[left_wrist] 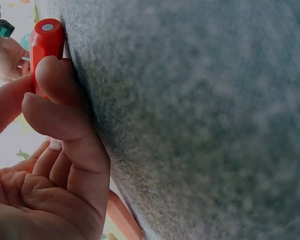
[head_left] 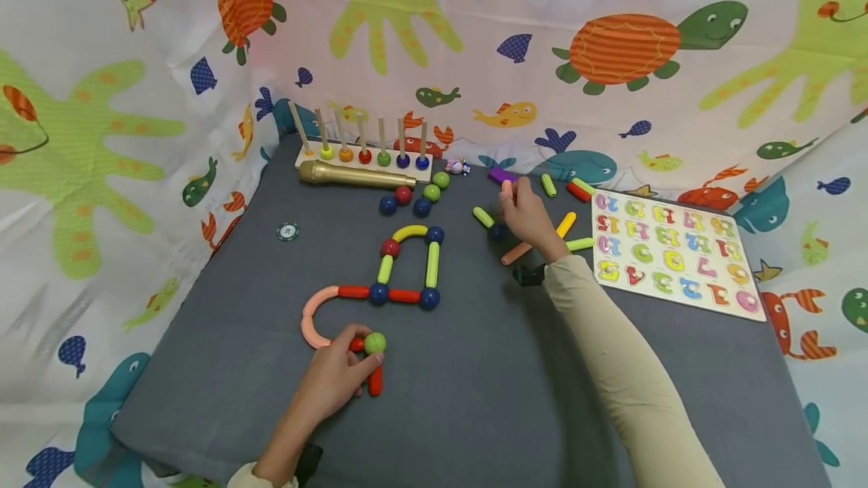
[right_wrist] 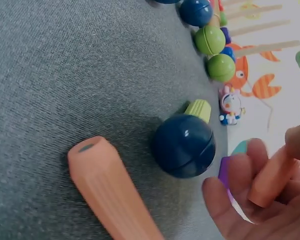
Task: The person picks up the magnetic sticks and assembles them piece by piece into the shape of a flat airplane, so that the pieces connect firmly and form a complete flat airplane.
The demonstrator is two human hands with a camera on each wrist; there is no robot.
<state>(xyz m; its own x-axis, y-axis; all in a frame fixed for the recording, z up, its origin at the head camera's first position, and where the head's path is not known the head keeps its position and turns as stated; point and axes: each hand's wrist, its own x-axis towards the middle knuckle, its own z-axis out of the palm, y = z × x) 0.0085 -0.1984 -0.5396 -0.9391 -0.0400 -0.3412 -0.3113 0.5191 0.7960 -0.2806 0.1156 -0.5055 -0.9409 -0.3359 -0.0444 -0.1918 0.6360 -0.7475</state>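
Note:
Low on the table, my left hand pinches a green ball between thumb and index finger. One red rod runs from the ball toward me, its metal end showing in the left wrist view; another runs left, partly under the fingers, toward curved pink pieces. My right hand, at the far side, holds a short salmon-coloured piece between thumb and fingers. Near it are a dark blue ball with a light green rod against it, and a longer salmon-coloured rod.
Red rods, green rods, a yellow curve and balls form a joined outline mid-table. Behind it lie loose balls, a gold microphone and a peg stand. At right is a number board; at left, a poker chip.

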